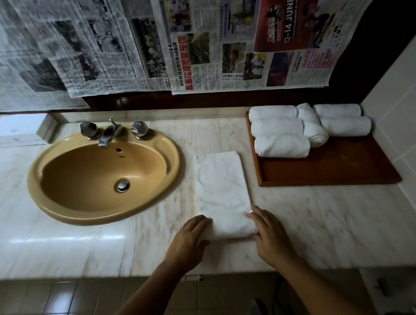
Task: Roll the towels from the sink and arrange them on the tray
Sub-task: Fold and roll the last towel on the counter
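A white towel lies folded into a long strip on the marble counter, between the sink and the tray. Its near end is turned over into the start of a roll. My left hand holds that rolled end at its left side, fingers curled over it. At the roll's right side my right hand grips it the same way. The wooden tray at the right holds several rolled white towels along its far edge. The tan sink holds no towels.
A chrome tap with two knobs stands behind the basin. A white box sits at the back left. Newspaper sheets hang over the wall above. A tiled wall closes the right side. The counter edge runs below my hands.
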